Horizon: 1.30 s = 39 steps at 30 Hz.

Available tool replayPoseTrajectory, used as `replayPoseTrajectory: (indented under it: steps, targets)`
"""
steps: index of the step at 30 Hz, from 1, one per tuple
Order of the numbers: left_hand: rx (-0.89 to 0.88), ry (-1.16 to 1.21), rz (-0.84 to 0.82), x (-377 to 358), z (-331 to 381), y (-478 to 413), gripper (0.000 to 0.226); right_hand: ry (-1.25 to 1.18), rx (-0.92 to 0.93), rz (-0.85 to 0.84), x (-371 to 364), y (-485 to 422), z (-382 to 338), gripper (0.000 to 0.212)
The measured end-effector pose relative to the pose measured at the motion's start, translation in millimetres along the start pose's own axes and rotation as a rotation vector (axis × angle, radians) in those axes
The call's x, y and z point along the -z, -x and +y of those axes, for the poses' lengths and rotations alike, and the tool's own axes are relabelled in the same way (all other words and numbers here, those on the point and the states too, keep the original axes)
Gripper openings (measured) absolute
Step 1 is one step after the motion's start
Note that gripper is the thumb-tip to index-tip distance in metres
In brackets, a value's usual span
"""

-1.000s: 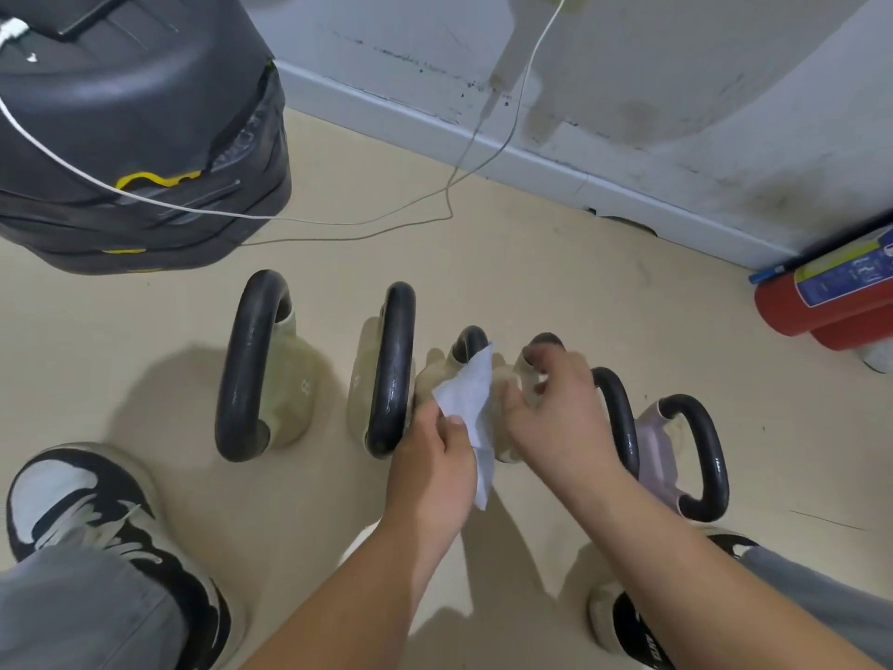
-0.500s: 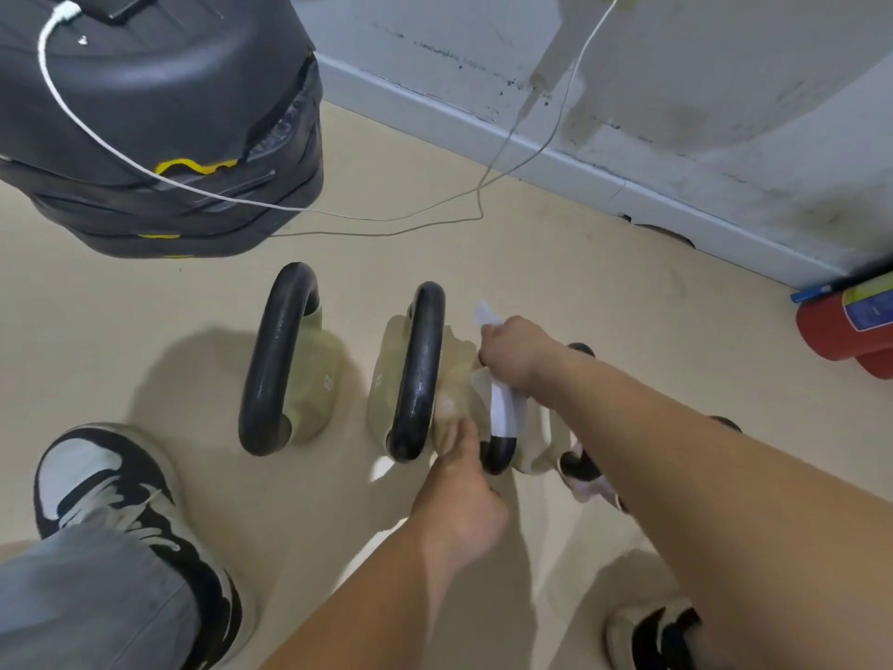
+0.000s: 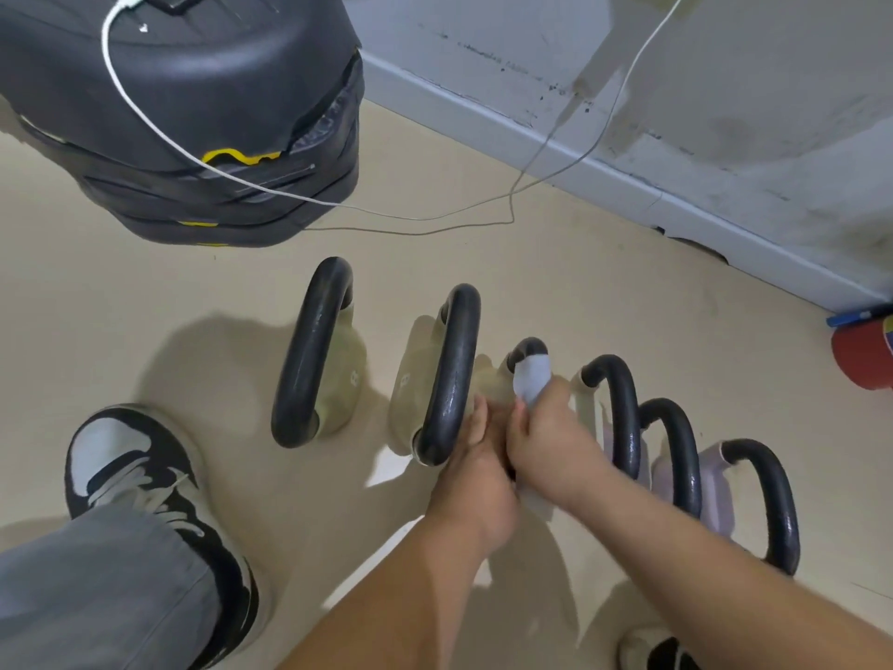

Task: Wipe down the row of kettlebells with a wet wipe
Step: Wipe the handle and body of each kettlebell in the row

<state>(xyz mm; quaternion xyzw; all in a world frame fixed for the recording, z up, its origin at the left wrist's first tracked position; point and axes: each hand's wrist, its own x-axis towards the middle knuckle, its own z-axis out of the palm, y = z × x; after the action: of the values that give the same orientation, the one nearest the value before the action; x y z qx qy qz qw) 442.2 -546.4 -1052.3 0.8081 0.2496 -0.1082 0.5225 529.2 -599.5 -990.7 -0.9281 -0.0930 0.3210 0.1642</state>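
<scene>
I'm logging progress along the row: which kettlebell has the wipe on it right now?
The third kettlebell from the left: the right hand grips the white wet wipe around its handle, and none of the others is covered.

Far up-left of the grip sits a black case (image 3: 193, 104), a white cable (image 3: 126, 108) draped over it. A black-and-white sneaker (image 3: 140, 481) stands well left; a red extinguisher (image 3: 862, 357) lies far right.
</scene>
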Motion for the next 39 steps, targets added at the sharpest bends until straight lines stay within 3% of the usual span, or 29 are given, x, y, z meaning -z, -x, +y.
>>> replayPoseTrajectory:
  steps: [5,8,10,13,16,18,20,22,24,27,31,33,35,39]
  targets:
    - [0.032,0.062,-0.094,-2.2,-0.2,-7.8,0.088,0.012,-0.045,-0.051,32.8,-55.1,-29.1,0.035]
    - [0.044,0.045,-0.106,-6.6,-11.0,-16.5,0.086,0.009,-0.031,0.021,23.6,-53.1,-28.9,0.036]
    - [-0.034,0.197,-0.055,-12.0,-18.1,-22.9,0.072,0.025,-0.019,0.108,12.0,-36.0,-21.2,0.03]
    - [-0.01,0.51,0.071,-24.4,-29.4,-33.3,0.029,0.089,-0.016,0.185,-7.2,-2.3,-1.6,0.033]
    - [0.096,0.69,0.102,-21.3,-25.4,-31.7,0.021,0.151,0.064,0.12,-20.1,22.2,19.1,0.036]
    - [0.089,0.673,0.121,-19.7,-22.8,-28.4,0.018,0.114,0.064,0.035,-13.2,19.8,19.3,0.035]
    - [0.023,0.494,0.197,-18.2,-22.0,-25.0,0.018,0.065,0.049,0.009,0.3,1.1,7.6,0.036]
    - [-0.142,0.265,0.105,-19.3,-22.1,-23.4,0.021,0.066,0.018,0.052,14.6,-30.6,-9.0,0.037]
    - [-0.028,0.394,0.029,-24.3,-23.9,-25.7,0.045,0.095,-0.015,0.061,25.1,-62.5,-24.6,0.038]
    - [0.001,0.324,-0.001,-26.6,-28.9,-23.8,0.066,0.119,-0.084,-0.061,30.5,-85.0,-39.9,0.038]
    - [0.038,0.347,0.003,-24.5,-28.3,-23.1,0.066,0.07,-0.017,0.018,27.5,-69.8,-33.3,0.039]
    - [0.06,0.588,-0.02,-27.2,-27.7,-23.8,0.049,0.023,0.025,0.063,20.4,-43.2,-20.6,0.037]
    - [0.003,0.555,0.069,-32.2,-33.2,-29.0,0.041,0.039,0.044,0.101,4.9,-10.0,-2.9,0.034]
    - [0.004,0.665,0.074,-42.7,-50.5,-35.4,0.054,0.045,0.097,0.198,-28.9,26.1,19.8,0.027]
